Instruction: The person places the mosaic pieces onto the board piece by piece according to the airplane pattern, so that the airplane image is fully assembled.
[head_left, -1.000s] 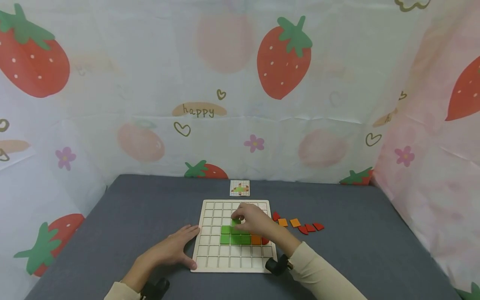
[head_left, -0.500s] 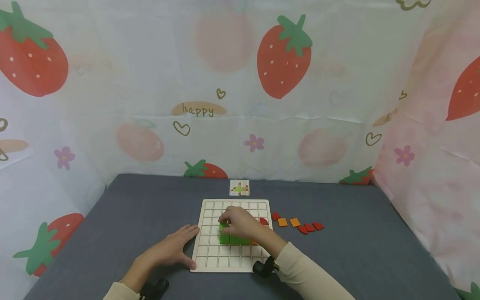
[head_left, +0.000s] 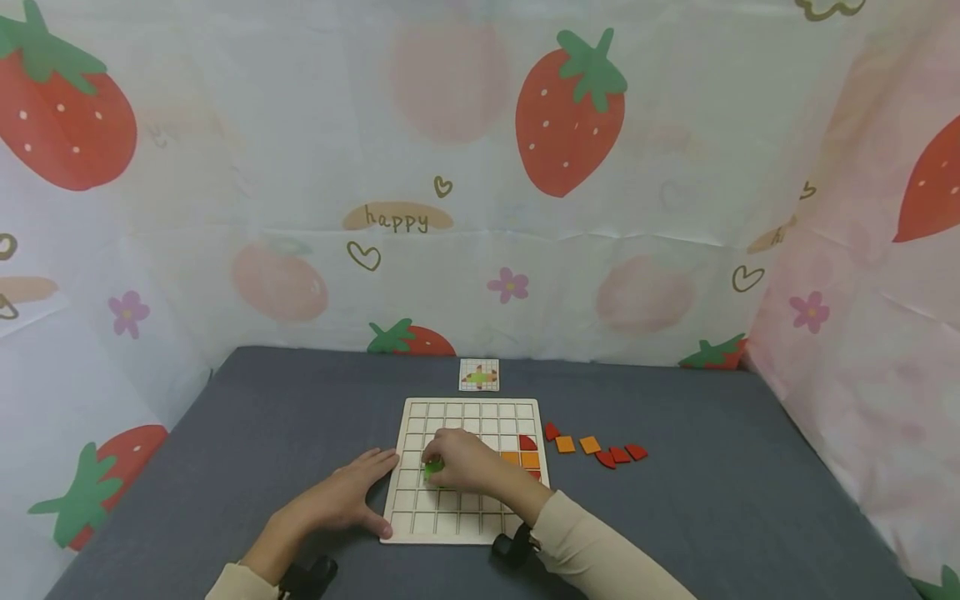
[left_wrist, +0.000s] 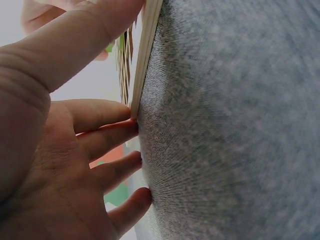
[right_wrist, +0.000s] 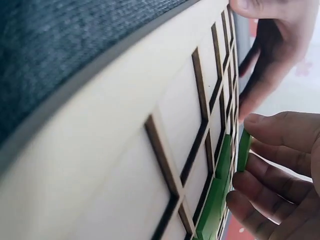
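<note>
A pale wooden grid board [head_left: 457, 523] lies on the table. Over its left part my right hand [head_left: 467, 461] pinches a thin green tile [right_wrist: 244, 150] between thumb and fingers, tilted close above the squares. Green tiles [right_wrist: 212, 205] sit in the grid beneath and beside that hand, mostly hidden in the head view. To the right, orange square tiles [head_left: 529, 460] and a red rounded tile [head_left: 527, 443] fill other squares. My left hand [head_left: 348, 496] rests at the board's left edge, fingers fairly straight and spread, with fingertips touching the rim and the cloth.
Beyond the board lies a small pattern card [head_left: 479, 375]. Loose orange squares [head_left: 589, 445] and several red tiles [head_left: 619, 455] are scattered right of the board. Grey cloth [head_left: 712, 483] covers the table; a strawberry-print curtain [head_left: 450, 292] hangs behind.
My right hand has shifted left and slightly nearer across the board, pinching at green tiles along the way. Orange and red tiles at the right came into view. The left hand stayed put.
</note>
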